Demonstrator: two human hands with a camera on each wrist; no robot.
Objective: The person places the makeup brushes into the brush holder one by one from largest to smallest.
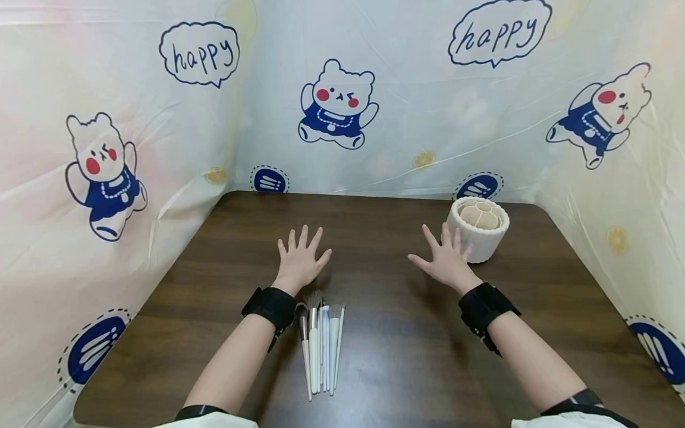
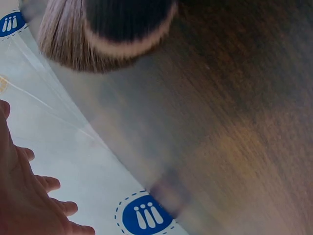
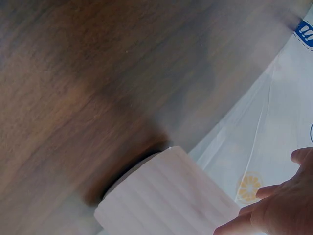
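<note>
Both hands lie flat on a dark wooden table (image 1: 374,356) with fingers spread. My left hand (image 1: 301,257) rests just beyond a row of several makeup brushes (image 1: 321,345) with pale handles, bristles toward the hand. It holds nothing. In the left wrist view the left hand (image 2: 29,205) shows at the lower left and a brush's bristles (image 2: 98,34) loom at the top. My right hand (image 1: 446,260) rests empty beside a white ribbed round holder (image 1: 478,229) with a beige segmented top. In the right wrist view the holder (image 3: 166,200) stands next to the right hand (image 3: 279,205).
A printed cloth backdrop (image 1: 342,107) with cartoon bears and "happy" bubbles walls the table at the back, left and right. Black wrist straps (image 1: 270,306) sit on both forearms. Bare wood lies between the hands and toward the near edge.
</note>
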